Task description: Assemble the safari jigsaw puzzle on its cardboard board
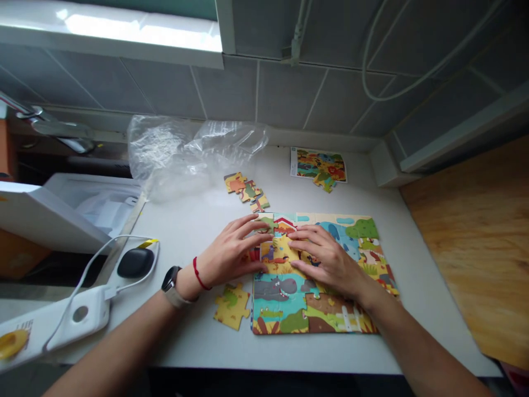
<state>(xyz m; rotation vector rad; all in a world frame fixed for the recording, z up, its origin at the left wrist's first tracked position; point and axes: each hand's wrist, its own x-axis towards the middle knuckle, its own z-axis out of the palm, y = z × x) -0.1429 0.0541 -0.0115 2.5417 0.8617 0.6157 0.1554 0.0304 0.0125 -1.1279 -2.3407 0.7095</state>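
Both hands lie spread, palms down, on a colourful animal jigsaw puzzle (pixel 281 303) at lower centre of a white table (pixel 194 342). The left hand (pixel 229 248), with a watch (pixel 171 284) and a red bracelet (pixel 199 274) at the wrist, and the right hand (pixel 326 259) are just apart, their fingertips on either side of a yellow piece (pixel 281 251) in the middle. Whether they grip it, I cannot tell. A loose piece (pixel 232 306) lies just left of the puzzle. Joined pieces (pixel 244 188) sit above it, near a plastic bag (pixel 185 154). A picture card (pixel 318 164) lies at upper centre-right, with a piece (pixel 324 182) on its lower edge.
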